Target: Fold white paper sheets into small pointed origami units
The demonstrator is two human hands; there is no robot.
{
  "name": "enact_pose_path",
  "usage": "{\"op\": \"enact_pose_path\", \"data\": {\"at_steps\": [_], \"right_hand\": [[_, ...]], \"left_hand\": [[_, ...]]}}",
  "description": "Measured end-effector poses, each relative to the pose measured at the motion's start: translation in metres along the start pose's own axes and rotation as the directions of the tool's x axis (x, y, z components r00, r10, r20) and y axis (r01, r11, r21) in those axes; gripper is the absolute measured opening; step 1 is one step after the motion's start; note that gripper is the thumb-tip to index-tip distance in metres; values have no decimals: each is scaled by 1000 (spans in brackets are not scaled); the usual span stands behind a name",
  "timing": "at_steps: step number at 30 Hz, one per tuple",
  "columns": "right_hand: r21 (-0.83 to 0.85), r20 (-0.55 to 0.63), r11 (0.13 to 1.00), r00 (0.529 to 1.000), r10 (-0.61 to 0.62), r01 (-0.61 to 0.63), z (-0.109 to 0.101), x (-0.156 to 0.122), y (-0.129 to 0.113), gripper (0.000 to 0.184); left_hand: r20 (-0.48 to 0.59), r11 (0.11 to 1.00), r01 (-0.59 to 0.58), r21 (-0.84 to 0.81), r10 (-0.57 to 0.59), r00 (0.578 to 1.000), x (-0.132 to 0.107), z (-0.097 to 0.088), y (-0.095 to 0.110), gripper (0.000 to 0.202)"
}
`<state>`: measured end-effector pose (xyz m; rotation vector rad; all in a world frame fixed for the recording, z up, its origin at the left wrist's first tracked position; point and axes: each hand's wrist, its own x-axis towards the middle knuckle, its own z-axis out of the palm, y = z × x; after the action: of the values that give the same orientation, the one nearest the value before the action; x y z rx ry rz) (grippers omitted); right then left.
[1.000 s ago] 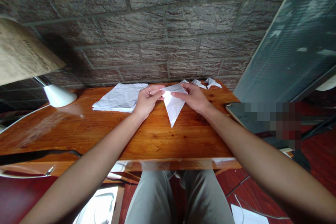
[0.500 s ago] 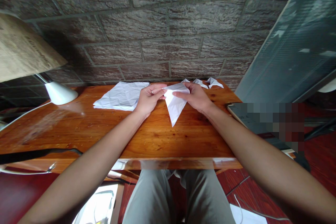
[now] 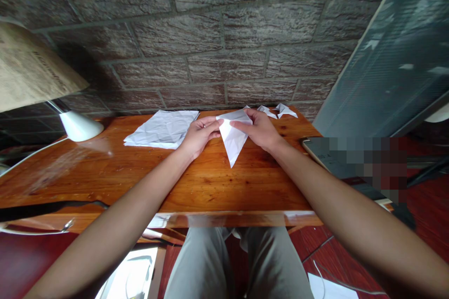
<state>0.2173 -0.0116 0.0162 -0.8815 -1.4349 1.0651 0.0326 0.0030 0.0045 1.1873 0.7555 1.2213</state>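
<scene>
A white sheet folded into a long triangle (image 3: 233, 142) lies on the wooden table (image 3: 210, 182) with its tip pointing toward me. My left hand (image 3: 198, 136) pinches the triangle's upper left corner, a ring on one finger. My right hand (image 3: 257, 129) presses and grips its upper right edge with curled fingers. Both hands meet at the wide top of the fold.
A stack of creased white sheets (image 3: 161, 128) lies left of my hands. Small folded paper pieces (image 3: 277, 111) sit at the back by the brick wall. A white lamp (image 3: 79, 125) stands at the left, and a dark flat device (image 3: 326, 154) at the right edge.
The hands shifted only slightly along the top edge of the folded paper; the triangle stays in the same spot.
</scene>
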Motion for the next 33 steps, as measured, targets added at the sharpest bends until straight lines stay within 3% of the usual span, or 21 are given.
{"op": "enact_pose_path", "data": {"at_steps": [8,14,22,27,33], "right_hand": [[15,-6,1000,1000,-14,14,0,-1,1,37],[-9,15,999,999,-43,44,0,-1,0,48],[-38,25,998,998,-58,59,-3,0,3,41],[-47,39,995,996,-83,85,-4,1,4,43],[-36,187,998,982,-41,49,-9,-1,-8,54]], "left_hand": [[-14,997,-71,38,72,997,1,1,-4,37],[-25,995,-82,60,83,996,1,2,-2,36],[11,994,-68,87,67,998,2,0,-4,39],[16,968,-169,186,169,985,1,1,-3,39],[-23,913,-291,285,310,950,4,-2,0,41]]}}
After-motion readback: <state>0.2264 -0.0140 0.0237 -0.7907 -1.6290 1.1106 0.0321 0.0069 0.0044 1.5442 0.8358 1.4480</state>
